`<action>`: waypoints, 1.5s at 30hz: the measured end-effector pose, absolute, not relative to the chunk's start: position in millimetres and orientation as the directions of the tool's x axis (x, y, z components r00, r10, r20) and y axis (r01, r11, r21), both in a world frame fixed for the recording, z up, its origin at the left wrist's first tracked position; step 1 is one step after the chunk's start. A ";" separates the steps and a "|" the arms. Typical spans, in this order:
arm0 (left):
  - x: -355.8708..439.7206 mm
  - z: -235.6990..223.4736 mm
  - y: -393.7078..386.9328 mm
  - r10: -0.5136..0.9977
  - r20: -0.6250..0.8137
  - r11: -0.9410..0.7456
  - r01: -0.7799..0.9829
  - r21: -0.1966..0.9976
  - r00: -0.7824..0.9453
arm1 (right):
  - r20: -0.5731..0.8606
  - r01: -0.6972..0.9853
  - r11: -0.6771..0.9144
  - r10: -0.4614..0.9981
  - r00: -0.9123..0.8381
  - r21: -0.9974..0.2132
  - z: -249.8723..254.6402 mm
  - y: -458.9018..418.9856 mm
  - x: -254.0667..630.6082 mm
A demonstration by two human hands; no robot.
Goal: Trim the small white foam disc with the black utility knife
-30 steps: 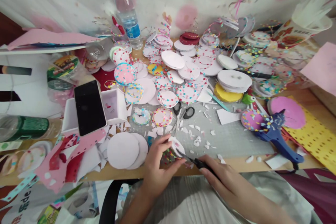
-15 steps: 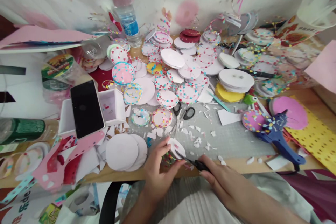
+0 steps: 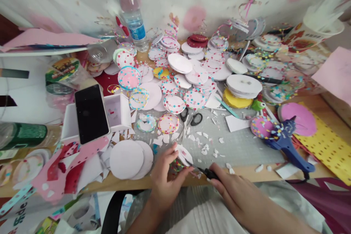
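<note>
At the front edge of the table, my left hand [image 3: 166, 172] pinches a small white disc [image 3: 183, 153] with a beaded, multicoloured underside. My right hand [image 3: 230, 186] grips a dark-handled cutting tool [image 3: 210, 173], whose thin blade touches the disc's lower right side. Whether it is a craft knife or scissors I cannot tell. Small white scraps [image 3: 205, 149] lie on the grey cutting mat [image 3: 241, 150] beyond my hands. A pair of black-handled scissors [image 3: 196, 119] rests above them. Round white discs [image 3: 127, 159] overlap to the left of my left hand.
Star-trimmed discs [image 3: 195, 98] crowd the table's middle and back. A water bottle [image 3: 134, 18] stands behind them. At left, a phone [image 3: 91, 113] leans on a white box [image 3: 120, 111]. A blue glue gun [image 3: 290, 150] lies at right, beside yellow dotted sheet [image 3: 329, 150].
The view has shifted slightly. Both hands keep the same hold, and the blade stays at the disc's lower right side.
</note>
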State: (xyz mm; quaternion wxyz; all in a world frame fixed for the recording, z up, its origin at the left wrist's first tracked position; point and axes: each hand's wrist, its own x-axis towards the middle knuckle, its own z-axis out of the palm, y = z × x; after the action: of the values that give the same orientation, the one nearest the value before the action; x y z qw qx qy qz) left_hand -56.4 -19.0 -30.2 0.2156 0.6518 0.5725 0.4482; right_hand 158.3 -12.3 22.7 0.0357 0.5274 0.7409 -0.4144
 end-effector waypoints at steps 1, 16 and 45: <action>-56.2 -30.5 -18.7 0.938 0.342 -0.255 0.557 0.791 -0.056 | -0.480 0.803 0.082 0.764 -0.431 -0.591 23.6 -12.2 160.2; -59.6 -30.6 3.4 0.946 0.324 -0.275 0.576 0.770 0.018 | -0.540 0.768 -0.070 0.751 -0.380 -0.637 38.6 -0.3 170.2; -60.5 -29.2 9.3 0.956 0.293 -0.239 0.552 0.799 -0.010 | -0.523 0.832 0.071 0.747 -0.411 -0.551 26.6 2.8 158.5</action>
State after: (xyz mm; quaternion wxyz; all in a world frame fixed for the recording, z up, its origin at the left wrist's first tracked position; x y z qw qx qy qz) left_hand -60.5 9.3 -29.2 0.2373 0.6623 0.5693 0.4254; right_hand 158.5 2.8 26.6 0.0512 0.5404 0.7301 -0.4150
